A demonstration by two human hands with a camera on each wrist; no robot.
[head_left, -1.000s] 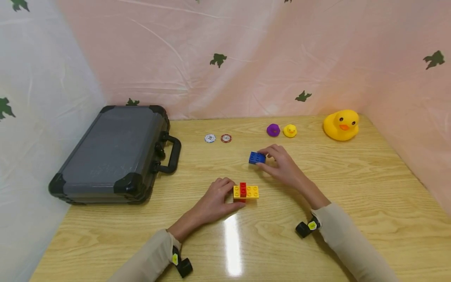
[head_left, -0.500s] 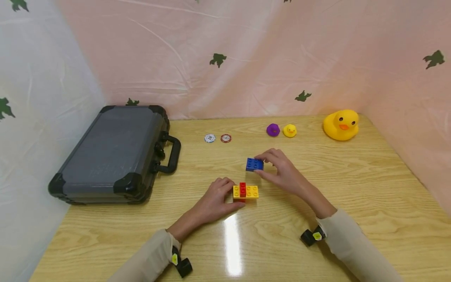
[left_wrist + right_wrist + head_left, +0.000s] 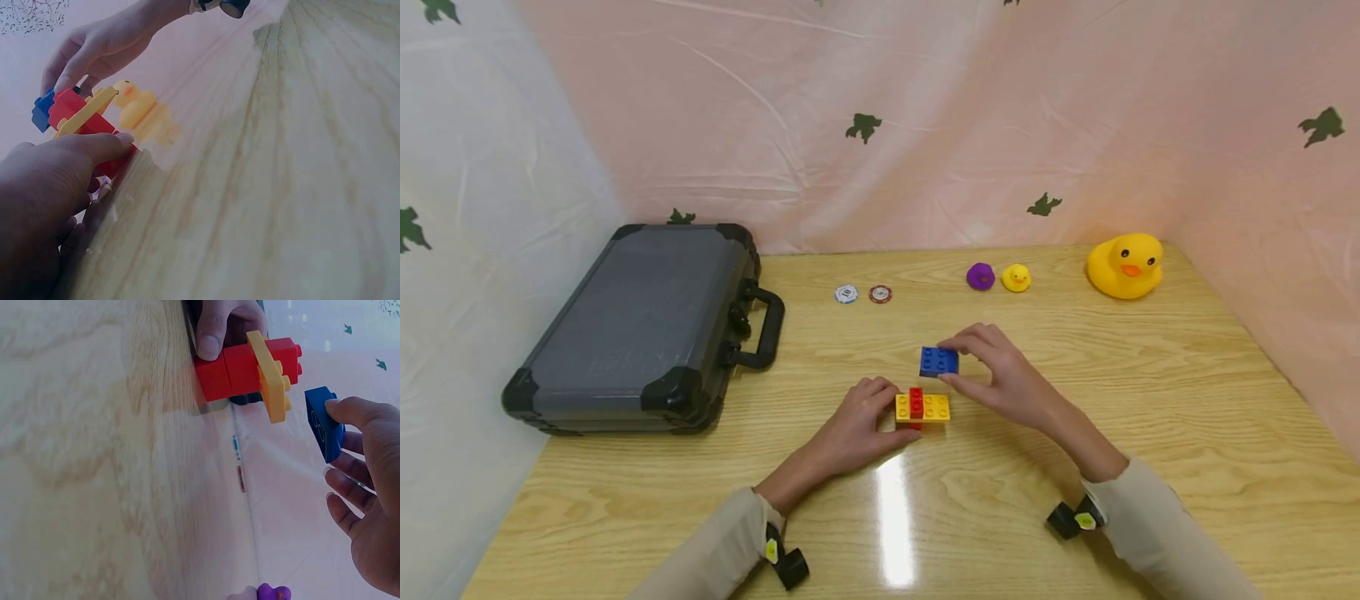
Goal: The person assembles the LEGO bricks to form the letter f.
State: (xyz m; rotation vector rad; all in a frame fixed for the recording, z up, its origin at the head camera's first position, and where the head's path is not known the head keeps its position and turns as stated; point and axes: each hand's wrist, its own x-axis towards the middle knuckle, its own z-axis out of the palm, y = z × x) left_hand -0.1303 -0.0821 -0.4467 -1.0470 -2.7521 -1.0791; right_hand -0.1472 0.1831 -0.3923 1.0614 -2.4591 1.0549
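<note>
A small stack of toy building bricks stands on the table: red bricks point(image 3: 226, 371) below, a flat yellow plate point(image 3: 936, 407) across them, and a narrow red brick point(image 3: 917, 403) on top. My left hand point(image 3: 853, 427) grips the stack's lower part from the left, thumb on the near side. My right hand point(image 3: 1011, 375) pinches a blue brick point(image 3: 938, 362) by its right end, studs up. In the right wrist view the blue brick hangs in the air beside the studs of the yellow plate, with a gap between. My right thumb point(image 3: 353, 411) presses one face of it.
A dark grey hard case point(image 3: 640, 325) lies at the left, its handle point(image 3: 769, 329) toward the middle. Along the back are two poker chips point(image 3: 846, 293), a purple duck point(image 3: 981, 277), a small yellow duck point(image 3: 1017, 278) and a big yellow duck point(image 3: 1125, 266).
My right hand has brought the blue brick nearer to me and slightly left, closer to the stack. My left hand stays where it was on the stack.
</note>
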